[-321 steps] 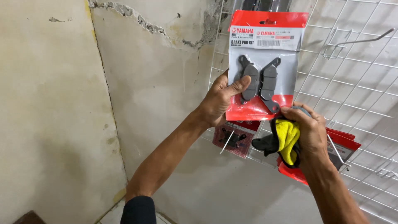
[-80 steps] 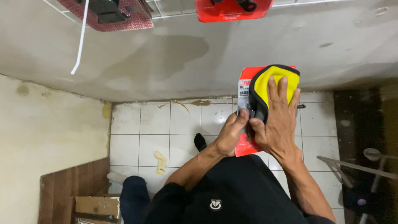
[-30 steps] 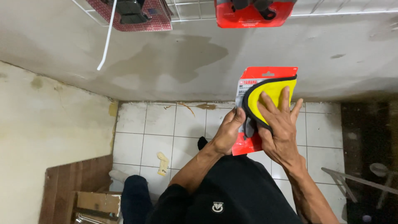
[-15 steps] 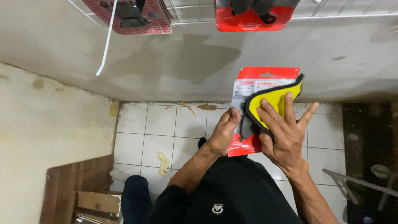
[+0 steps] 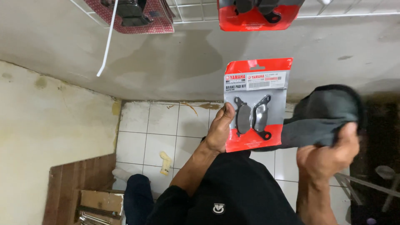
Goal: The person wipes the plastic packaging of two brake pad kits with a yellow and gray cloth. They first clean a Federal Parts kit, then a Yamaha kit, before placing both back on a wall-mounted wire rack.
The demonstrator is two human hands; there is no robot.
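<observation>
Wall: a stained, pale plaster wall [image 5: 175, 62] fills the top half of the view, from 9 o'clock across to 3 o'clock.
Floor: white tiled floor [image 5: 162, 129] shows at centre and toward 7 o'clock, with a small yellowish scrap [image 5: 165, 161] lying on it.
Clothing: the person's black shirt [image 5: 233, 187] fills 6 o'clock; a dark trouser leg [image 5: 137, 200] sits at 7 o'clock.
Wood and box: brown wooden boards [image 5: 79, 175] and a cardboard box [image 5: 102, 199] lie at 8 o'clock.
Wire rack: a white wire grid [image 5: 196, 10] runs along 12 o'clock, with a white hook rod [image 5: 108, 41] hanging down at 11 o'clock.
Hanging packs: a dark red pack [image 5: 133, 16] hangs at 11 o'clock; a bright red pack [image 5: 258, 14] hangs at 12 o'clock, directly above the held pack.
Cloth: a dark grey cloth [image 5: 325, 114] at 3 o'clock, blurred, just beside the held pack's right edge; whether it touches the pack I cannot tell.
Held pack: a red-and-clear blister pack of two grey brake pads [image 5: 256, 104], upright just right of centre, in front of the wall and floor.
Left hand: left hand [image 5: 218, 131], at centre, grips the pack's left edge, thumb on its front, fingers hidden behind.
Right hand: right hand [image 5: 329, 154], at 4 o'clock, fingers clenched around the cloth's lower end, apart from the pack.
</observation>
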